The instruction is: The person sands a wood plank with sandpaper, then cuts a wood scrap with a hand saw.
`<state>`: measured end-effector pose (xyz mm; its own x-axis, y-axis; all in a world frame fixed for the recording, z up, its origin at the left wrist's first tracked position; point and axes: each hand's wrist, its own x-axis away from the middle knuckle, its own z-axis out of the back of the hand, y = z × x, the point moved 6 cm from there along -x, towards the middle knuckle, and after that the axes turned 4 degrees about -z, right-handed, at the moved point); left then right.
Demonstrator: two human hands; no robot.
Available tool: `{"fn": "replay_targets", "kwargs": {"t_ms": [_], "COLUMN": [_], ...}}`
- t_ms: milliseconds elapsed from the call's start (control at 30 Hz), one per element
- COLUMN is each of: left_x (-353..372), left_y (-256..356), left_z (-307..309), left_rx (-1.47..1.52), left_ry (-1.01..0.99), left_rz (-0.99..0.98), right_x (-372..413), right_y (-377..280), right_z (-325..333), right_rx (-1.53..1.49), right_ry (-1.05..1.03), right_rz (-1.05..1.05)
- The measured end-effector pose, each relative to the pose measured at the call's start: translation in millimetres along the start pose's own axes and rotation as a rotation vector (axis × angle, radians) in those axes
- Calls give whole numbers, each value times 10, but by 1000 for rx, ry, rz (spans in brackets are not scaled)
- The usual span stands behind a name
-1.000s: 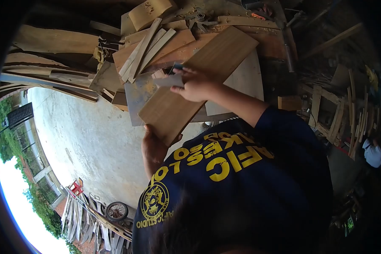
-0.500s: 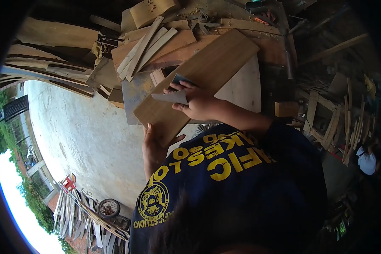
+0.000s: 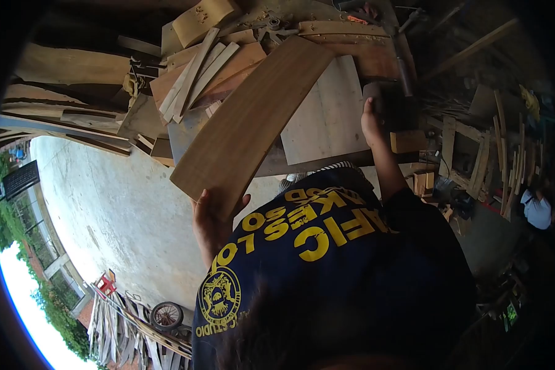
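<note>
Your left hand (image 3: pixel 213 225) grips the near end of a long plank (image 3: pixel 253 120), fingers curled round its edge. The plank is smooth and evenly brown with fine straight grain. It lies slanted across the left side of the pale panel (image 3: pixel 330 111), its near end overhanging. Your right hand (image 3: pixel 371 117) is at the panel's right edge, against a dark rounded object (image 3: pixel 376 92); I cannot tell how its fingers are set. Your navy shirt (image 3: pixel 351 259) carries inverted yellow print: "AFIC", "STUDIO".
</note>
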<state>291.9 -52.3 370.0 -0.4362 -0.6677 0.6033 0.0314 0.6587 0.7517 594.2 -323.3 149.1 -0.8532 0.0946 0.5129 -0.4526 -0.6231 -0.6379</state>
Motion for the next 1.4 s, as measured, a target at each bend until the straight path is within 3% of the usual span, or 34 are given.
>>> {"fn": "replay_targets", "kwargs": {"t_ms": [100, 233, 300, 367, 467, 567, 633, 667, 733, 800, 900, 967, 1167, 1400], "left_x": [-2, 111, 132, 98, 130, 299, 329, 325, 295, 191, -37, -107, -168, -137], "left_y": [-112, -131, -134, -185, -210, -222, -228, -237, -255, -218, -167, -87, 46, -17], "left_z": [47, -73, -102, -57, -107, -246, -251, -217, -138, -50, 60, 78, 28, -6], "left_rx": [83, 82, 97, 126, 177, 174, 148, 174, 200, 126, 191, 184, 268, 267], "left_ry": [-22, -44, -58, -73, -97, -113, -119, -139, -146, -137, -206, -209, -287, -287], "left_rz": [85, 50, 49, 73, 120, 128, 113, 105, 95, 61, 100, 88, 64, 59], "right_x": [71, 329, 415, 530, 514, 486, 594, 548, 355, 366, 29, -191, -47, 76], "right_y": [52, -11, 129, 230, 359, 304, -7, -65, -305, -730, -941, -973, -1093, -877], "right_z": [60, 144, -42, -125, -203, -273, -187, -209, -329, -252, -483, -707, -991, -963], "right_rx": [9, 10, -111, -47, 73, -68, -18, -16, 487, 319, 582, 891, 615, 523], "right_ry": [-83, -201, -430, -444, -405, -271, 103, 108, 24, 238, 176, 243, 65, 69], "right_rz": [-37, -79, -28, -30, -87, 56, 513, 512, 413, 912, 953, 893, 933, 870]}}
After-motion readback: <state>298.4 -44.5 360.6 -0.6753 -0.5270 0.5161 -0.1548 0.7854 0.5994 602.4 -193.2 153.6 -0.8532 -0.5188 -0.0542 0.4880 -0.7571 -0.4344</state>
